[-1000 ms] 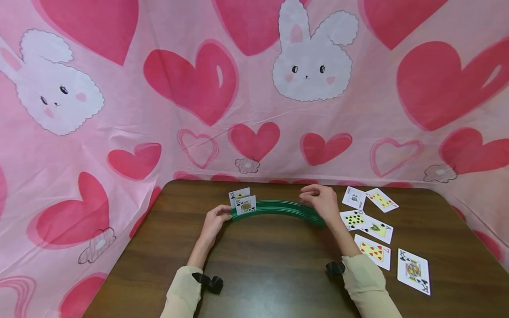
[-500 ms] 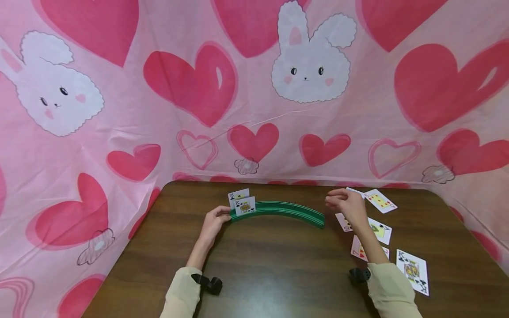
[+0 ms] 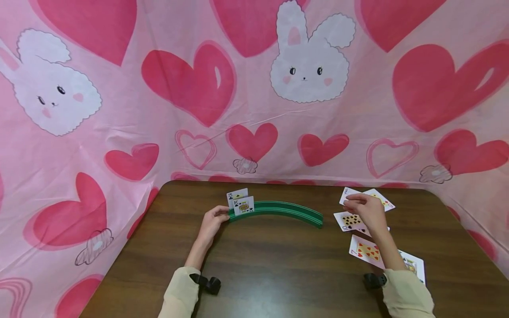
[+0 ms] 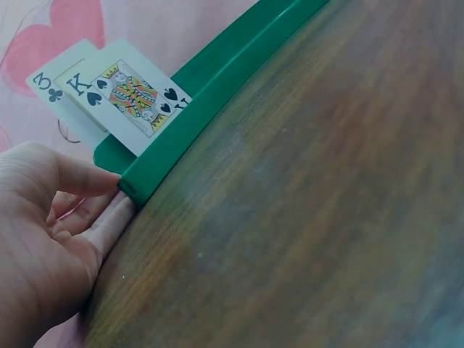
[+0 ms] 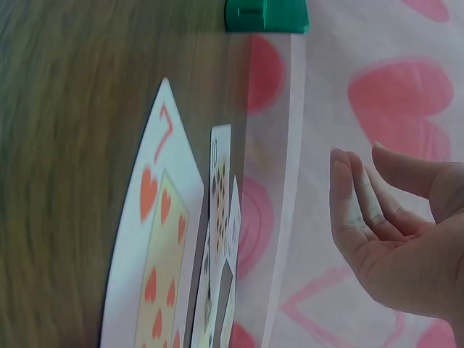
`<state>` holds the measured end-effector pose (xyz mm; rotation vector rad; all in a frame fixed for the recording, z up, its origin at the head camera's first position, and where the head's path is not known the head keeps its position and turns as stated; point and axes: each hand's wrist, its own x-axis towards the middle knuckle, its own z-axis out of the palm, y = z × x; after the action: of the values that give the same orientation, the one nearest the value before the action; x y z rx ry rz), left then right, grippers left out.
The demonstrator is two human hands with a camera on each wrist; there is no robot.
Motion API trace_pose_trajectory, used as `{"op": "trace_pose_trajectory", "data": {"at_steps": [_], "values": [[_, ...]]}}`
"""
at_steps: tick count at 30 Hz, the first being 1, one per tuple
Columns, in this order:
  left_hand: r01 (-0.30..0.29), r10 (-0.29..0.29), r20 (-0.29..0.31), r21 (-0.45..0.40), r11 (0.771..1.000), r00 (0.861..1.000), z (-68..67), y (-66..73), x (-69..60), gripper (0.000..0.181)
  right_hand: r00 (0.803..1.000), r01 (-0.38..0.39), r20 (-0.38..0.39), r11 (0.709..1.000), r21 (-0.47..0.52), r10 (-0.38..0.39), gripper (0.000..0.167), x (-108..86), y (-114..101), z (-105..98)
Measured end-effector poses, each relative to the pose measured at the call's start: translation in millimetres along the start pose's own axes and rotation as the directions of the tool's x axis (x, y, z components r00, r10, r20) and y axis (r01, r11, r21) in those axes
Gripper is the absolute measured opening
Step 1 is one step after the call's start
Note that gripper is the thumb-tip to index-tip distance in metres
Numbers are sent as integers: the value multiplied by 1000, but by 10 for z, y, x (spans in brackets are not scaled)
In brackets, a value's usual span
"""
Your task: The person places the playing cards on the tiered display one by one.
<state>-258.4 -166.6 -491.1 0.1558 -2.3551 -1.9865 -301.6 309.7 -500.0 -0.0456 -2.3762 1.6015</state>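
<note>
A curved green card holder (image 3: 286, 208) lies on the table, with a king of spades (image 4: 132, 98) standing in its left end and a three of clubs (image 4: 51, 72) behind it. My left hand (image 3: 210, 224) pinches that end between thumb and fingers. My right hand (image 3: 370, 214) hovers over the loose cards at the right with nothing in it, its fingers loosely bent and apart from the thumb in the right wrist view. Below it lie a ten (image 3: 350, 221), a seven of hearts (image 3: 366, 250) and a joker (image 3: 346, 194). The hand partly hides another card (image 3: 387, 204) at the back.
A king of clubs (image 3: 414, 266) lies nearer the front right, half covered by the right forearm. The brown wooden table (image 3: 274, 265) extends toward me in front of the holder. A pink cloth (image 3: 262, 101) with hearts and rabbits hangs behind it.
My right hand has moved right, from above the holder's right end to above the loose cards. My left hand has stayed at the holder's left end.
</note>
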Motion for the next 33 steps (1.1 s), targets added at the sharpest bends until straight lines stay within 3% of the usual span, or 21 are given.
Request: {"op": "trace_pose_trajectory", "data": {"at_steps": [6,11,20,28,31,33], "values": [[6,-6,4,7,1000,1000,-17,-7,5,20,999,-10,42,999,34,8,37,-102,-177,-183],[4,-4,0,5,1000,1000,-17,-12,5,20,997,-73,-35,996,-59,71,41,-135,-87,-226],[31,-31,-2,5,1000,1000,-13,-3,-4,19,993,-115,-40,983,-145,110,40,-159,46,-248],[3,-4,27,13,1000,1000,-11,187,-113,22,989,-141,26,979,-145,146,45,-304,-312,-299],[-9,9,26,14,1000,1000,-4,247,-153,21,987,-153,12,967,-204,159,41,-369,-467,-322],[-6,6,22,9,1000,1000,-1,224,-138,21,991,-131,3,956,-261,136,38,-358,-392,-336]]}}
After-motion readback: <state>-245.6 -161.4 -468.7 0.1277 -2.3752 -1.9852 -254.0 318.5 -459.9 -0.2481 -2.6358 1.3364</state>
